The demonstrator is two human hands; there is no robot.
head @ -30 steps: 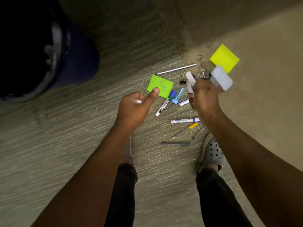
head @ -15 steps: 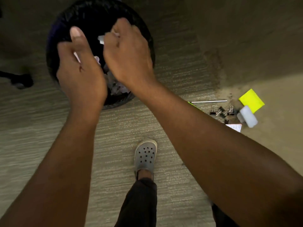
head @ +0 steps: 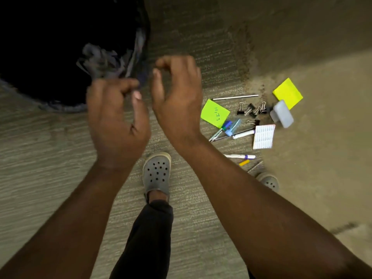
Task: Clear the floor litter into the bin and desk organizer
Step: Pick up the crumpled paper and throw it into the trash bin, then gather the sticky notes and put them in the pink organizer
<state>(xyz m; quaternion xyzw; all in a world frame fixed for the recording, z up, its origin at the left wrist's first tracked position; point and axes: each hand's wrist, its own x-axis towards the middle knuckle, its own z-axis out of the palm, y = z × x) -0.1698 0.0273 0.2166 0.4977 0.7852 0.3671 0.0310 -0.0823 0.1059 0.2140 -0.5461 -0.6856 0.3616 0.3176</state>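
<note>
The black bin (head: pixel 66 107) with its dark liner fills the upper left. My left hand (head: pixel 116 121) and my right hand (head: pixel 177 97) hang side by side just right of the bin's rim, fingers loosely curled, holding nothing. On the carpet to the right lies the litter: a green sticky note (head: pixel 215 113), a yellow sticky pad (head: pixel 287 93), a white eraser (head: pixel 281 114), several black binder clips (head: pixel 251 109), markers and pens (head: pixel 231 131), a lined white pad (head: pixel 264 136) and a thin metal rod (head: pixel 235 97).
My left foot in a grey clog (head: pixel 157 173) stands on the carpet below the hands; the other clog (head: pixel 268 181) shows by my right forearm. Another pen (head: pixel 239 156) and a yellow cap (head: pixel 244 162) lie near it. Lighter floor (head: pixel 322 158) spreads to the right.
Both hands have come back from over the bin's opening to its right edge and hold nothing now. The view has swung right, bringing the litter pile back in.
</note>
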